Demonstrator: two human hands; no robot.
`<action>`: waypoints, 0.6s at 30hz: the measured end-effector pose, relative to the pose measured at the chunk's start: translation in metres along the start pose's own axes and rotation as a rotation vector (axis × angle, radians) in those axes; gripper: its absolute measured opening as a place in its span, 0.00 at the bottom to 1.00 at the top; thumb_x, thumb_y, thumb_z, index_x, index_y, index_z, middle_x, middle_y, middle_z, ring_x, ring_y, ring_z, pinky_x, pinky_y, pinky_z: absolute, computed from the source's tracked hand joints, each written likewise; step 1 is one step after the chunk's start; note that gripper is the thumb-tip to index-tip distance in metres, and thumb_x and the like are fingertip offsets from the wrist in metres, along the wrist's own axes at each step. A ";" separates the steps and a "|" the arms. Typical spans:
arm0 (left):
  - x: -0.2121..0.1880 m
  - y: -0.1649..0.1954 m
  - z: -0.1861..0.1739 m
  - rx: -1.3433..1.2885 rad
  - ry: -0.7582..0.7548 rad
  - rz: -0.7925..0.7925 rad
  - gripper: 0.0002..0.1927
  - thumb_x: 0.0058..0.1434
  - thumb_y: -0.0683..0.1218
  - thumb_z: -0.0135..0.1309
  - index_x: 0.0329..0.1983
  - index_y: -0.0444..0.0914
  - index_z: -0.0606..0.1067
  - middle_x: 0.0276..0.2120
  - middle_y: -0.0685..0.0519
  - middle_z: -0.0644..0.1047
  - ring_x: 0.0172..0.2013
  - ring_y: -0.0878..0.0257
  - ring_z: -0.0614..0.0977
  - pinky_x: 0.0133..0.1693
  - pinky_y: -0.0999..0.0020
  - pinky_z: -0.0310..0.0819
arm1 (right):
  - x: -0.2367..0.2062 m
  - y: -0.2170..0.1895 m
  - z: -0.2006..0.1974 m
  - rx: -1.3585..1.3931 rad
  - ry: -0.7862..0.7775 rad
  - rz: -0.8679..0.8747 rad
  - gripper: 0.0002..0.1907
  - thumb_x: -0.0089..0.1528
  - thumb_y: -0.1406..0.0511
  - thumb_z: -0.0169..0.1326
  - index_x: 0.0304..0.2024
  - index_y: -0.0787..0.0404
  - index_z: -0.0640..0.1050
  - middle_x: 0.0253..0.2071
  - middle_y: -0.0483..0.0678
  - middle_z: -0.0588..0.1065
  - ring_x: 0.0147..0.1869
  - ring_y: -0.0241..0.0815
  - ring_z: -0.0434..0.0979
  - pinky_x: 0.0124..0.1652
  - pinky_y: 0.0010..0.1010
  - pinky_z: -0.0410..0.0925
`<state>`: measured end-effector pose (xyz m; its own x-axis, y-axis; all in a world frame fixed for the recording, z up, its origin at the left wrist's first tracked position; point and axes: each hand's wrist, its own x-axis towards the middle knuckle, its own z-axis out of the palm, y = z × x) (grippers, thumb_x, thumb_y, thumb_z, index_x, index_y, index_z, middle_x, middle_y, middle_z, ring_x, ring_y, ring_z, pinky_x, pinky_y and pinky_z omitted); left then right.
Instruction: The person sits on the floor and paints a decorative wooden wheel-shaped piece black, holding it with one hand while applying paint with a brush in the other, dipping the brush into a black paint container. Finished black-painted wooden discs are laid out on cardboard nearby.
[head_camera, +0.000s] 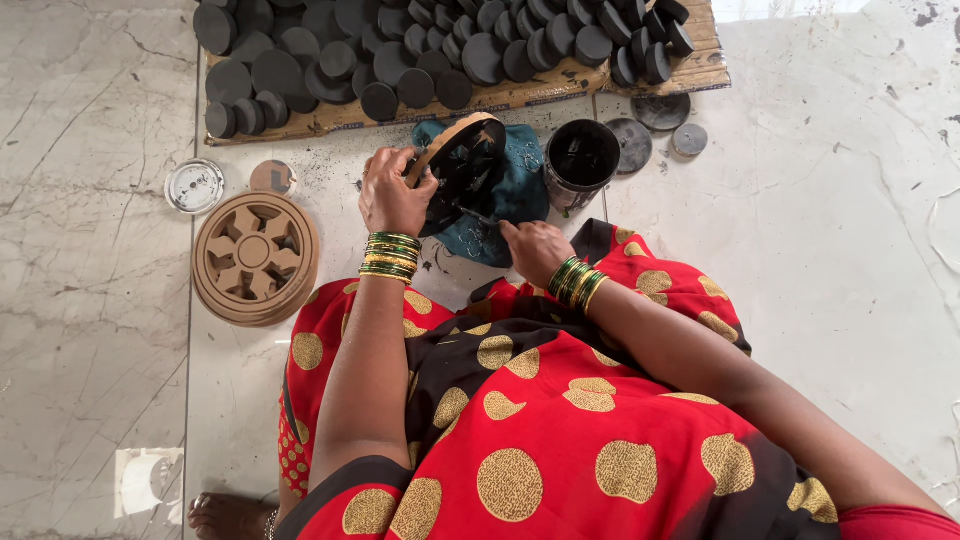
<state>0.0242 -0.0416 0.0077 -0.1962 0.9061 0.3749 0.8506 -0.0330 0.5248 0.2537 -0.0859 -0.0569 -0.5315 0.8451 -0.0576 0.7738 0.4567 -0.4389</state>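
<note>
My left hand (392, 192) grips a round wooden cut-out disc (462, 160), held tilted on its edge, its face blackened with paint. My right hand (533, 248) is closed on a thin brush or tool that touches the lower part of the disc; the tool is mostly hidden. Under the disc lies a teal cloth (520, 190) on the floor. A black paint pot (582, 158) stands just right of the cloth.
A board (690, 75) at the top carries several black-painted round discs. An unpainted wooden cut-out disc (256, 256) lies at the left, with a small round tin lid (194, 185) and a small brown disc (271, 177) above it. Two grey lids (660, 112) lie right of the pot. Marble floor all around.
</note>
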 end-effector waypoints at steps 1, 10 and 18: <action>0.000 0.000 0.000 -0.005 0.005 0.000 0.16 0.54 0.47 0.67 0.46 0.43 0.82 0.42 0.57 0.78 0.47 0.59 0.79 0.46 0.59 0.78 | 0.000 -0.001 0.001 -0.091 -0.011 -0.024 0.21 0.65 0.68 0.48 0.62 0.66 0.72 0.29 0.57 0.79 0.32 0.52 0.81 0.33 0.44 0.75; 0.004 0.000 -0.002 -0.001 -0.003 -0.048 0.15 0.54 0.47 0.67 0.46 0.43 0.82 0.42 0.56 0.78 0.47 0.58 0.79 0.46 0.59 0.78 | -0.010 0.000 0.007 0.056 0.091 -0.071 0.22 0.64 0.66 0.50 0.61 0.66 0.73 0.32 0.58 0.79 0.36 0.54 0.82 0.40 0.44 0.74; -0.002 -0.002 -0.002 -0.009 0.037 0.004 0.15 0.54 0.46 0.67 0.45 0.42 0.82 0.41 0.57 0.78 0.47 0.57 0.79 0.48 0.59 0.78 | -0.009 -0.009 0.007 0.328 0.082 0.041 0.19 0.68 0.62 0.49 0.60 0.61 0.75 0.33 0.59 0.79 0.38 0.56 0.81 0.42 0.44 0.73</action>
<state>0.0222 -0.0439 0.0075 -0.2110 0.8896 0.4052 0.8470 -0.0405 0.5300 0.2494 -0.0994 -0.0585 -0.4624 0.8865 -0.0146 0.6348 0.3195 -0.7035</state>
